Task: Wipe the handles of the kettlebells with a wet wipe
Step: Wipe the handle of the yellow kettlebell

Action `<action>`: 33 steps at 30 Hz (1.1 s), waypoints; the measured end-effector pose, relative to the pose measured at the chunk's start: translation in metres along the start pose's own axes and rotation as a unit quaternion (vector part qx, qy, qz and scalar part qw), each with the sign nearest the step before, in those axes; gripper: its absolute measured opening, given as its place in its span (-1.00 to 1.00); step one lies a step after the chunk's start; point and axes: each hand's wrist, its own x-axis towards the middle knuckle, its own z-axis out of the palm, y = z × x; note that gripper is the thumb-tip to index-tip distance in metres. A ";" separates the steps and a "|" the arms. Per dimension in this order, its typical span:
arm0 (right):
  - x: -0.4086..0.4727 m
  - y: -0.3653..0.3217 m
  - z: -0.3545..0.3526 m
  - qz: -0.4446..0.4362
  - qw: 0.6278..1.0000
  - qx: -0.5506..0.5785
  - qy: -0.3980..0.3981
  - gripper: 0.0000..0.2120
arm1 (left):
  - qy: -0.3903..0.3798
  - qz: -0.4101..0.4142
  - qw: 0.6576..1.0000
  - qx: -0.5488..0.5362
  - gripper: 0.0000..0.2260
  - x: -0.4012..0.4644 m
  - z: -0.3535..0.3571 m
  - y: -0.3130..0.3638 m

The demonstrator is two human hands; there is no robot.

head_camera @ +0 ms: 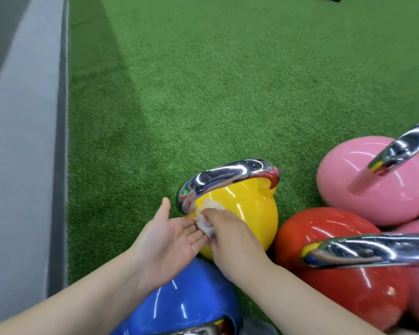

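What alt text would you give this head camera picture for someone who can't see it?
A person's right hand pinches a white wet wipe against the open left hand, over a yellow kettlebell with a chrome handle. Blue, red and pink kettlebells crowd it on green turf.

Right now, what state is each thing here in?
Left hand: open, palm up.
Right hand: pinching the wet wipe.
Yellow kettlebell: upright on the turf.
Chrome handle: not being wiped.
Red kettlebell: untouched.
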 end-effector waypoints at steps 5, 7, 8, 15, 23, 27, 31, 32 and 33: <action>-0.028 0.013 -0.016 -0.012 0.999 0.007 0.034 -0.76 | -0.011 0.010 0.992 0.127 -0.88 -0.013 0.015 -0.017; -0.046 0.014 -0.029 -0.027 0.997 -0.010 0.076 -0.71 | -0.031 0.047 0.982 0.181 -0.69 -0.021 0.025 -0.026; -0.055 0.013 -0.038 -0.035 0.995 -0.026 0.091 -0.70 | -0.039 0.059 0.976 0.208 -0.58 -0.023 0.031 -0.029; -0.114 0.026 -0.109 -0.082 0.976 -0.088 0.179 -0.64 | -0.098 0.160 0.908 0.375 -0.65 -0.046 0.087 -0.069; -0.153 0.063 -0.143 -0.008 0.969 -0.056 0.241 -0.48 | -0.077 0.330 0.841 0.421 -0.80 -0.051 0.149 -0.092; -0.167 0.072 -0.150 0.049 0.972 0.003 0.231 -0.56 | -0.072 0.375 0.782 0.493 -0.79 -0.043 0.166 -0.089; -0.170 0.075 -0.147 0.078 0.965 0.040 0.246 -0.63 | -0.048 0.405 0.700 0.586 -0.81 -0.034 0.181 -0.087; -0.169 0.075 -0.147 0.082 0.963 0.046 0.252 -0.64 | -0.035 0.408 0.686 0.602 -0.84 -0.031 0.184 -0.087; -0.167 0.074 -0.147 0.086 0.963 0.046 0.253 -0.65 | -0.023 0.407 0.682 0.606 -0.85 -0.029 0.187 -0.087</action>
